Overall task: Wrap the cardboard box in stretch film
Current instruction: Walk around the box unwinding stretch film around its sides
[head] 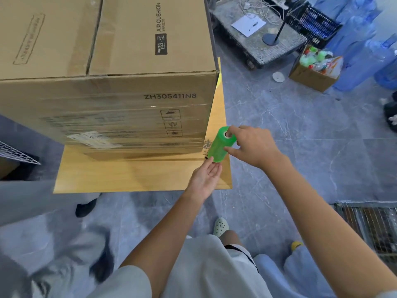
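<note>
The right hand (254, 147) grips the green roll of stretch film (219, 147) by its upper end, one finger hooked at the core opening and the thumb pressed against its side. The left hand (206, 178) lies palm up with relaxed fingers just under the roll's lower end. The roll stands tilted at the near right corner of the cardboard box (107, 91), just beside it, and clear film already bands the box's lower half. The box sits on a pale wooden surface (129, 177). Around it is grey marbled floor (300, 130), with a flat trolley (268, 50) carrying paper and cables, a black crate (314, 22), a small carton of bottles (309, 78) and blue water jugs (365, 52) beyond.
</note>
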